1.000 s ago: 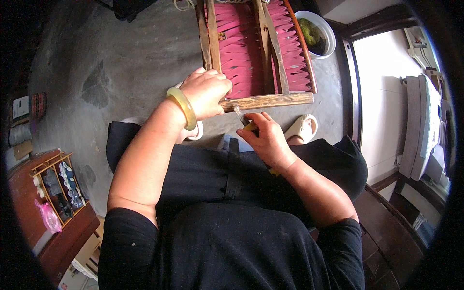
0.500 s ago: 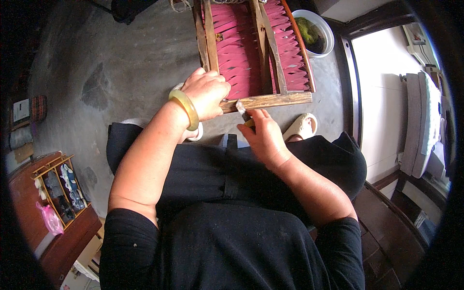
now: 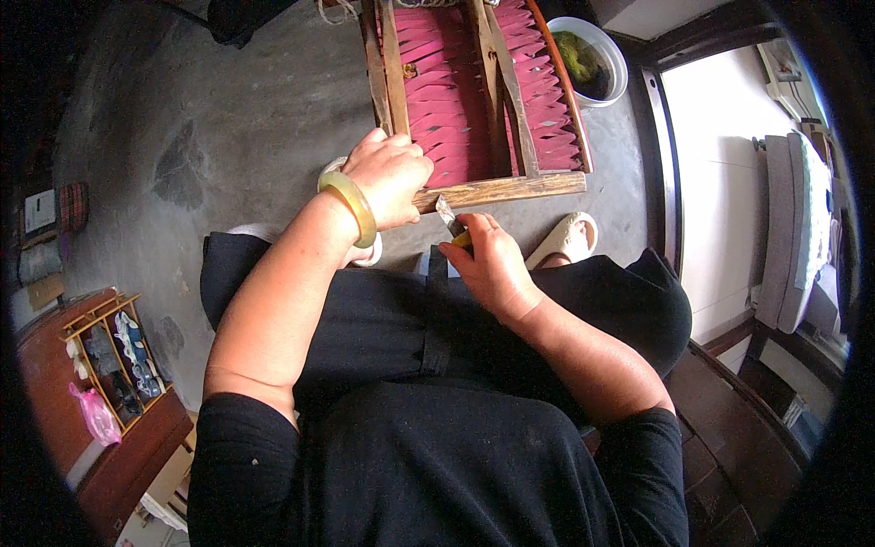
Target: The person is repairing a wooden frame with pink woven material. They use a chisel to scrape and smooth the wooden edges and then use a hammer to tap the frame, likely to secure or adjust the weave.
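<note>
Shifted slightly left and lower since the earlier frame, the right hand [image 3: 497,266] is closed around a yellow-handled tool [image 3: 452,222], its tip at the wooden frame [image 3: 524,188], upper centre; the left hand [image 3: 387,178] clasps the frame's lower-left corner.

1. Left hand [image 3: 390,178] — bangle [image 3: 349,204] on the wrist — grips a corner of a wooden frame [image 3: 394,82] with pink straps [image 3: 448,118].
2. Right hand [image 3: 495,266] holds a knife [image 3: 453,222], its blade [image 3: 444,208] at the frame's near bar [image 3: 519,188].
3. A white bucket [image 3: 618,77] stands beside the frame's right side.
</note>
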A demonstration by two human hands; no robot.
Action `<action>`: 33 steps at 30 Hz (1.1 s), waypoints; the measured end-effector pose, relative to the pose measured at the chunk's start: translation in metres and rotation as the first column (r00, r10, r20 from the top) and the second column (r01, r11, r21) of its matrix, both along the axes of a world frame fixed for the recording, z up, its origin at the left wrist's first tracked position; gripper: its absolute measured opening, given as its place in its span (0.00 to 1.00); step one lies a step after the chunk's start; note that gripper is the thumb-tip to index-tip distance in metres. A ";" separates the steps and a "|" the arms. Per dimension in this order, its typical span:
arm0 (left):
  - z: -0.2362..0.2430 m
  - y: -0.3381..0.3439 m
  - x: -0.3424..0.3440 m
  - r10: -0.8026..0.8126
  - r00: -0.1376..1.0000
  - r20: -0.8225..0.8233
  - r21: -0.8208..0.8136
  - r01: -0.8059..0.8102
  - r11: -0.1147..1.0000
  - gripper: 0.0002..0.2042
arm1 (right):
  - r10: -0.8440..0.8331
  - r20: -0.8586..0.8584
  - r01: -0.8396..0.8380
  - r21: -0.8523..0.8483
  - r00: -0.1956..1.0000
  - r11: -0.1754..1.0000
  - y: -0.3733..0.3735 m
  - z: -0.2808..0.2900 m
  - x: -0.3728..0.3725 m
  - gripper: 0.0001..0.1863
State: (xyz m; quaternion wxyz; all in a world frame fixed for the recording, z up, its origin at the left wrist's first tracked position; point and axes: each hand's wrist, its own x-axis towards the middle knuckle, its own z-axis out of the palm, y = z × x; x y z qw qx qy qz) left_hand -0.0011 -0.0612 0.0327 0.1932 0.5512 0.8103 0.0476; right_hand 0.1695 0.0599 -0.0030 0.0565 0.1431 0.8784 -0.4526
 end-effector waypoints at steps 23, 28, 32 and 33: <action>0.001 -0.002 -0.001 0.006 0.999 0.031 0.030 -0.007 1.000 0.14 | -0.210 0.061 0.212 -0.025 0.976 0.977 0.020 0.002 0.004 0.15; 0.000 0.001 -0.001 -0.009 1.000 0.016 0.010 0.009 1.000 0.15 | -0.219 0.008 0.219 -0.057 0.976 0.974 0.024 -0.004 0.010 0.16; 0.002 0.003 0.001 -0.003 1.000 0.007 -0.006 0.003 1.000 0.16 | -0.100 0.007 0.100 0.009 0.995 0.995 0.016 -0.002 0.010 0.18; 0.002 0.004 0.003 0.001 1.000 0.008 -0.007 -0.001 1.000 0.16 | -0.100 0.020 0.100 0.012 0.995 0.995 0.017 -0.001 0.008 0.18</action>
